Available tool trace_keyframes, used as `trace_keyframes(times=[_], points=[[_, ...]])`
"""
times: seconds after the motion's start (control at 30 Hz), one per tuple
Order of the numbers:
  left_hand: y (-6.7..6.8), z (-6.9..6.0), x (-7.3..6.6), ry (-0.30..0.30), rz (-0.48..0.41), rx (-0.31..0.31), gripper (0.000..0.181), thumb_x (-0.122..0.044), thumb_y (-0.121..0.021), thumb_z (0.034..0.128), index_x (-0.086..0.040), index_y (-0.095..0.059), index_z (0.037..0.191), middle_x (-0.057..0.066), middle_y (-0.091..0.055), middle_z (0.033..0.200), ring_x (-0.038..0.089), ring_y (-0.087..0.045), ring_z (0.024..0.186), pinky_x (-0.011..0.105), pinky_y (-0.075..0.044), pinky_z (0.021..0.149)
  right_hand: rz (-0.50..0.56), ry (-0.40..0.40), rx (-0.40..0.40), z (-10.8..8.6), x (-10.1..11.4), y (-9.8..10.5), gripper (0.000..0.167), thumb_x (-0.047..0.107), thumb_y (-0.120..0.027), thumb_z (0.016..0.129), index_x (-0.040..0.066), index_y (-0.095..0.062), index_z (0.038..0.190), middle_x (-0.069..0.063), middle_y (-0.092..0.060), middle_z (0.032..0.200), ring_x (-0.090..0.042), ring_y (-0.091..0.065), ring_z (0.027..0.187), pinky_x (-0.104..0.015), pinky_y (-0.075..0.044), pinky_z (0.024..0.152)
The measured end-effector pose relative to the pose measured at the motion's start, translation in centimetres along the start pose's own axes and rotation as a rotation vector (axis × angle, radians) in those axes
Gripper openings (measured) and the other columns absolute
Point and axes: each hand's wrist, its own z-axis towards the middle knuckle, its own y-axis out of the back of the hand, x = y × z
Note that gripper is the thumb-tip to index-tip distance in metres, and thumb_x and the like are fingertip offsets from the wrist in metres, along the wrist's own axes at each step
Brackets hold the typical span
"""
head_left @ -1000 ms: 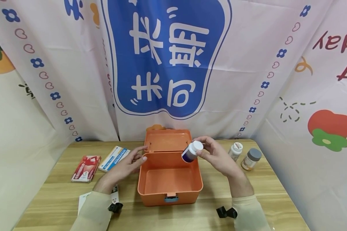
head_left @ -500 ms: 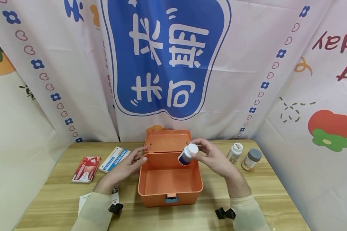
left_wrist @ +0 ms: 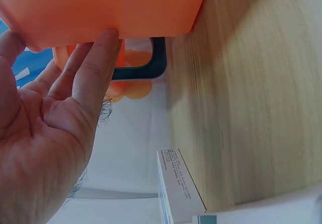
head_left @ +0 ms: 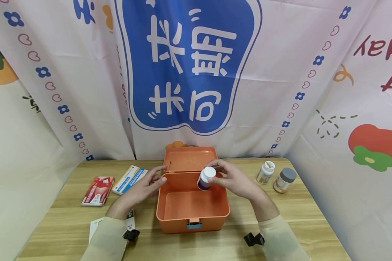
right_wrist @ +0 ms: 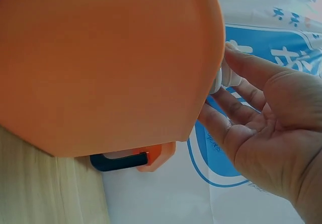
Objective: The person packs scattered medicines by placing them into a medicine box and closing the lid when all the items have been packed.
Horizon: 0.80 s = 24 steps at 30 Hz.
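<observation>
Left hand (head_left: 143,189): fingers extended, grip unclosed, at left side of orange plastic box (head_left: 209,224) | Right hand (head_left: 236,180): palm inward, grip pinching tilted, white-capped, purple-labelled plastic bottle (head_left: 204,182)

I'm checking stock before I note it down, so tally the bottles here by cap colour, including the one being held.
White cap: 2 (the held bottle in the right hand and the white-capped bottle on the table)
Grey cap: 1 (the grey-capped bottle beside it)
Total: 3 bottles
</observation>
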Motion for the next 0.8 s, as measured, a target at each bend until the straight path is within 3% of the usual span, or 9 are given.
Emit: trace_keyframes(times=[0.13,0.5,0.8], points=[[0.0,-0.2,-0.1,0.002,-0.011,0.0,0.069,-0.036,-0.058,0.1258,-0.016,-0.029,0.185,0.037,-0.051,0.175,0.055,-0.058,0.161,0.067,-0.061,0.124,-0.092,0.0,0.03,0.0,0.2,0.0,0.037,0.016,-0.086,0.109,0.009,-0.075,0.143,-0.007,-0.08,0.13,-0.023,-0.073,0.127,-0.061,-0.057,0.125],[0.0,-0.2,0.1,0.003,-0.013,0.001,0.068,-0.039,-0.057,0.1261,-0.019,-0.03,0.185,0.036,-0.045,0.179,0.057,-0.052,0.165,0.068,-0.058,0.127,-0.262,0.0,0.143,0.9,0.5,0.0,0.031,0.012,-0.085,0.107,0.012,-0.078,0.138,-0.001,-0.083,0.126,-0.015,-0.073,0.117,-0.035,-0.062,0.11],[0.1,0.0,0.3,-0.005,-0.036,0.011,0.069,-0.037,-0.058,0.1258,-0.016,-0.03,0.185,0.036,-0.05,0.175,0.054,-0.056,0.162,0.065,-0.061,0.125,-0.452,0.023,0.228,1.5,1.1,-0.8,0.027,0.011,-0.086,0.107,0.011,-0.078,0.133,0.001,-0.082,0.122,-0.012,-0.072,0.11,-0.035,-0.065,0.106]])
